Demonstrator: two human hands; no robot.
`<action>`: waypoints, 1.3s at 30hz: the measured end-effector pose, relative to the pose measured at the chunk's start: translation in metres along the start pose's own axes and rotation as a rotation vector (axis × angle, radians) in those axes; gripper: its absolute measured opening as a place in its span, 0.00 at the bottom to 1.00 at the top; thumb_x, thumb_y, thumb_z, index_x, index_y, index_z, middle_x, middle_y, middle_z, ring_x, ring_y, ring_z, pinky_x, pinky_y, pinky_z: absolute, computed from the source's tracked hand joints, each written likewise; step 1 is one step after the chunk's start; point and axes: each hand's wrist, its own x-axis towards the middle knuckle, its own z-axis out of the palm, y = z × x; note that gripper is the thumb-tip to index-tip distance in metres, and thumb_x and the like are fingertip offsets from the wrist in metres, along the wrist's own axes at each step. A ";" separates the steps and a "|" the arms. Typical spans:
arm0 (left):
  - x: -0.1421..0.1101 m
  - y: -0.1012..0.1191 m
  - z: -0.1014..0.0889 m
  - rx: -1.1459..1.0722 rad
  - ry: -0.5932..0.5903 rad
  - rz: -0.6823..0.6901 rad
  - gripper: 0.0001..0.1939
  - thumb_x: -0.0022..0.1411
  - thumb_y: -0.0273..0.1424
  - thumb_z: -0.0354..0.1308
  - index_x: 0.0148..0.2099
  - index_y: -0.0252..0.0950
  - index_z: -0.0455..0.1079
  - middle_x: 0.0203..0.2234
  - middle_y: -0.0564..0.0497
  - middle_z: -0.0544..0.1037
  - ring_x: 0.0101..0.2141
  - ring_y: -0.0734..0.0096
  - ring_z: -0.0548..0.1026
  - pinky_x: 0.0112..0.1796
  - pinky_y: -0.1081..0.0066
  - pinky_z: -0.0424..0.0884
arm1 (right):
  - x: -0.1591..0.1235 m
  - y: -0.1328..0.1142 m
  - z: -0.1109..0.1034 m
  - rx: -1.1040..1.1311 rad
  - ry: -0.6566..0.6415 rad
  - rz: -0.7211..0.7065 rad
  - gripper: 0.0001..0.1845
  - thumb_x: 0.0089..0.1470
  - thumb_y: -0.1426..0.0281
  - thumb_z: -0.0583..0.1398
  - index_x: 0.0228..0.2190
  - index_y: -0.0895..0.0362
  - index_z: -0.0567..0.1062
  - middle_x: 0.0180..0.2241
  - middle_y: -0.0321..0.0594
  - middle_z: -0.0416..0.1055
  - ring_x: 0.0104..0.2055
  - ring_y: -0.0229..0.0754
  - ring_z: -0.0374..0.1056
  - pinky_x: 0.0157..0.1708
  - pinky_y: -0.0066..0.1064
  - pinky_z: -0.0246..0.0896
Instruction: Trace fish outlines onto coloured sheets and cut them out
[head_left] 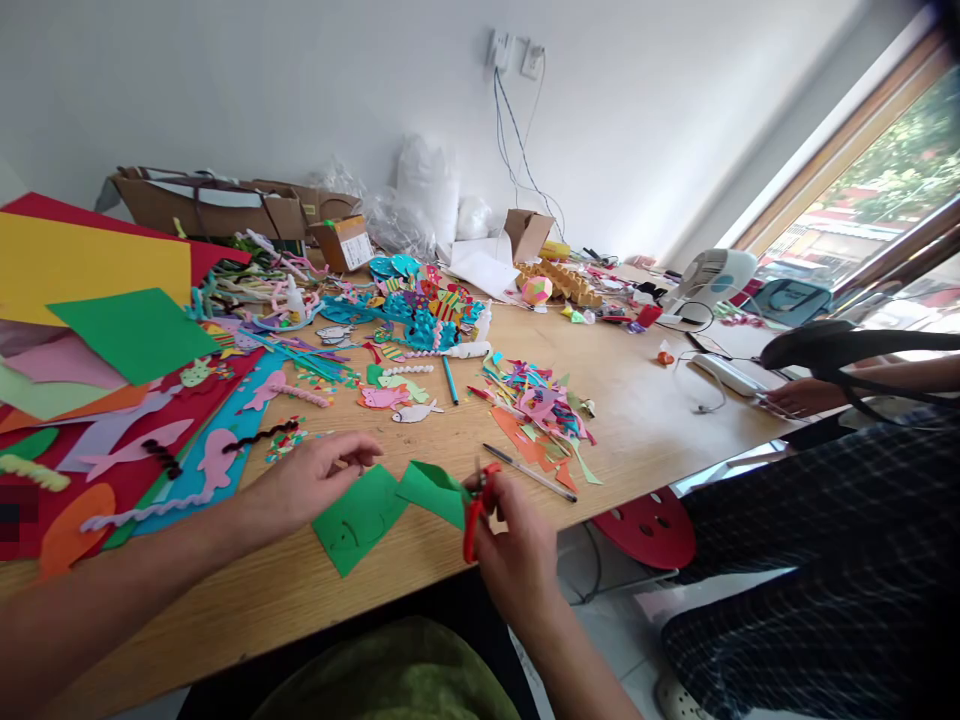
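Note:
My right hand grips a pair of red-handled scissors near the front edge of the table. By the blades is a folded strip of green paper. To its left a green paper piece with a dark curved line drawn on it lies on the wood. My left hand rests at that piece's upper left corner, fingers loosely bent and apart, holding nothing that I can see. A black pen lies to the right, beside a heap of coloured paper scraps.
Coloured paper sheets and cut-out fish with pipe cleaners cover the left side. Finished paper fish, a teal marker and a glue bottle lie ahead. A white fan stands at the right, near another person's hand.

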 end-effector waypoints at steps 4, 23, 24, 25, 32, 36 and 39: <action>0.002 0.000 -0.004 -0.254 0.037 -0.150 0.13 0.49 0.36 0.50 0.37 0.37 0.67 0.33 0.49 0.75 0.37 0.61 0.74 0.34 0.67 0.73 | 0.000 -0.022 0.022 -0.068 -0.123 -0.253 0.10 0.52 0.79 0.49 0.25 0.55 0.66 0.22 0.36 0.66 0.25 0.38 0.61 0.25 0.29 0.49; -0.006 0.003 0.019 0.508 -0.117 0.233 0.20 0.59 0.25 0.52 0.54 0.35 0.64 0.49 0.45 0.70 0.51 0.61 0.65 0.52 0.62 0.62 | 0.024 0.017 0.000 -0.144 -0.683 0.332 0.16 0.48 0.74 0.58 0.42 0.57 0.68 0.43 0.45 0.71 0.43 0.47 0.66 0.36 0.31 0.53; 0.003 0.008 0.021 0.512 -0.127 0.234 0.21 0.58 0.24 0.53 0.54 0.34 0.63 0.50 0.44 0.69 0.51 0.61 0.65 0.52 0.62 0.61 | 0.024 0.017 0.001 -0.138 -0.687 0.334 0.16 0.48 0.74 0.58 0.41 0.57 0.68 0.43 0.45 0.70 0.43 0.46 0.66 0.36 0.31 0.53; 0.013 0.011 0.022 0.517 -0.140 0.242 0.21 0.58 0.24 0.54 0.54 0.33 0.63 0.50 0.43 0.68 0.51 0.61 0.65 0.52 0.63 0.61 | 0.023 0.017 0.001 -0.133 -0.687 0.335 0.15 0.48 0.74 0.57 0.40 0.57 0.68 0.42 0.44 0.71 0.43 0.46 0.66 0.36 0.31 0.53; 0.077 0.020 0.033 0.552 -0.331 0.340 0.18 0.51 0.31 0.62 0.46 0.34 0.69 0.43 0.46 0.70 0.46 0.59 0.67 0.47 0.64 0.64 | 0.012 0.027 0.005 -0.092 -0.585 0.370 0.14 0.46 0.75 0.59 0.38 0.57 0.68 0.37 0.43 0.71 0.39 0.44 0.65 0.34 0.29 0.53; 0.086 0.023 0.032 0.575 -0.395 0.351 0.13 0.48 0.31 0.62 0.38 0.34 0.70 0.36 0.48 0.70 0.41 0.59 0.68 0.41 0.65 0.65 | 0.008 0.028 0.006 -0.043 -0.550 0.400 0.13 0.46 0.74 0.59 0.37 0.57 0.68 0.37 0.43 0.70 0.37 0.44 0.65 0.34 0.29 0.54; 0.086 0.025 0.031 0.570 -0.422 0.354 0.06 0.48 0.29 0.61 0.31 0.35 0.68 0.32 0.50 0.70 0.38 0.63 0.68 0.38 0.69 0.65 | 0.006 0.026 0.008 0.000 -0.518 0.440 0.13 0.45 0.75 0.59 0.36 0.57 0.68 0.37 0.43 0.70 0.37 0.43 0.65 0.34 0.30 0.54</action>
